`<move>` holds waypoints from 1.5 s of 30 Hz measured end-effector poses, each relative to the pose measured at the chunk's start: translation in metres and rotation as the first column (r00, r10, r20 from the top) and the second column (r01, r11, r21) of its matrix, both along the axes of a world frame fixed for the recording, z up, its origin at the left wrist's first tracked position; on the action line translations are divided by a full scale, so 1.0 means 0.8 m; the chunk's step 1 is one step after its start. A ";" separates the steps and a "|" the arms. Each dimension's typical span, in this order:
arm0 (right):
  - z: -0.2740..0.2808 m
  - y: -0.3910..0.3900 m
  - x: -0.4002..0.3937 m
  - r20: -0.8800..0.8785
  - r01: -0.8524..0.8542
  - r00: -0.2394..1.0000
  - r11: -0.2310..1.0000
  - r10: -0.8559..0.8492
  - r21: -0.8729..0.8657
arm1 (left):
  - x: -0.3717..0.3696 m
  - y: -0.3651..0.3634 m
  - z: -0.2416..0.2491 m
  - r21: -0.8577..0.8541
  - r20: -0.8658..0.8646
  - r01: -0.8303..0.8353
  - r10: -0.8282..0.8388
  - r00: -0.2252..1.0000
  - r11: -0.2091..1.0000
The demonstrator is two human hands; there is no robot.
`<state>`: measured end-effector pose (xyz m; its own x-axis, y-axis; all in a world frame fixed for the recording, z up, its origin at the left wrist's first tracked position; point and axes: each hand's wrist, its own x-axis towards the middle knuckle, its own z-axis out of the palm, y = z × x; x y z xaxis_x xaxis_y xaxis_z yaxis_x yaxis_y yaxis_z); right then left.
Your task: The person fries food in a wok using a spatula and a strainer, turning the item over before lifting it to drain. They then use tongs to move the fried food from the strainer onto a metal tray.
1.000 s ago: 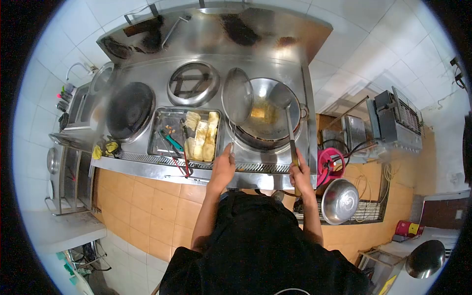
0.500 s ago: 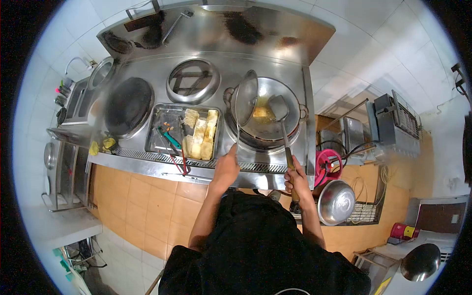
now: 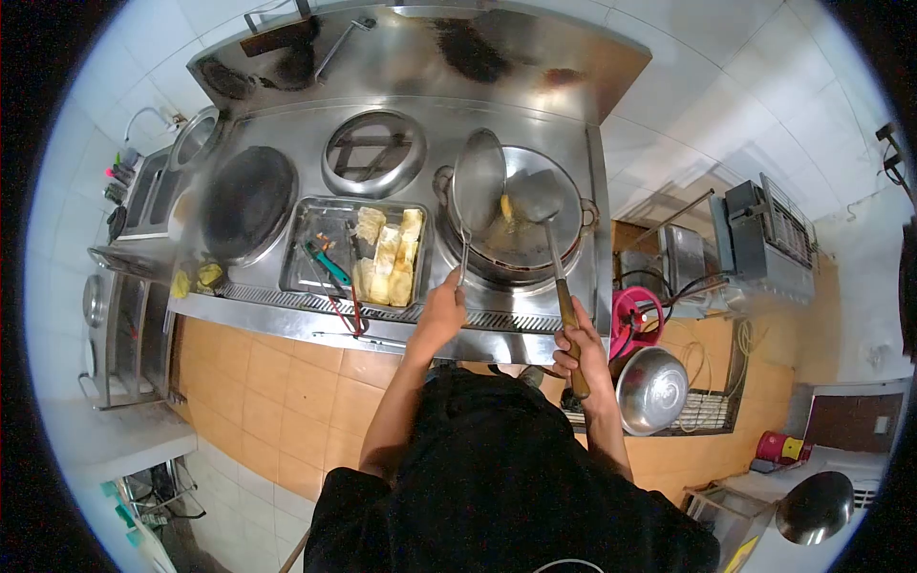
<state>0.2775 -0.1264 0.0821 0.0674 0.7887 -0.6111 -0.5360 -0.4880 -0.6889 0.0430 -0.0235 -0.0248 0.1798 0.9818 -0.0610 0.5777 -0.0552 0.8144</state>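
My left hand [image 3: 440, 313] is closed round the thin handle of a round mesh strainer [image 3: 479, 170], whose bowl hangs tilted over the left side of the wok [image 3: 565, 248]. In my right hand [image 3: 583, 349] is the wooden handle of a wok spatula [image 3: 537, 195]; its broad metal blade is inside the wok. A yellow food piece [image 3: 507, 207] shows between strainer and blade, partly hidden. Left of the wok lies a metal tray [image 3: 304, 272] with pale yellow food blocks [image 3: 386, 250], a green-handled tool [image 3: 330, 265] and red-handled tongs [image 3: 355, 310].
The steel stove has an open burner ring [image 3: 373, 153] behind the tray and a dark round plate [image 3: 246, 202] at left. A metal bowl [image 3: 652, 392] and a pink basket [image 3: 638, 318] stand low on the right. A steel backsplash [image 3: 411, 67] rises behind.
The strainer has turned to show more of its bowl. The spatula blade has moved slightly up and left, close to the strainer, and the yellow food now shows smaller between them.
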 end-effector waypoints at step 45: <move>-0.092 0.033 0.020 0.422 -0.105 0.906 0.965 -0.006 0.241 | -0.014 -0.023 0.025 -0.051 0.021 -0.069 0.070 0.997 0.996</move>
<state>0.2934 -0.1003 0.0082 0.2281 0.9210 -0.3158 -0.1528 -0.2865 -0.9458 0.0318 -0.0418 -0.0050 0.1130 0.9878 -0.1067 0.5599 0.0254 0.8282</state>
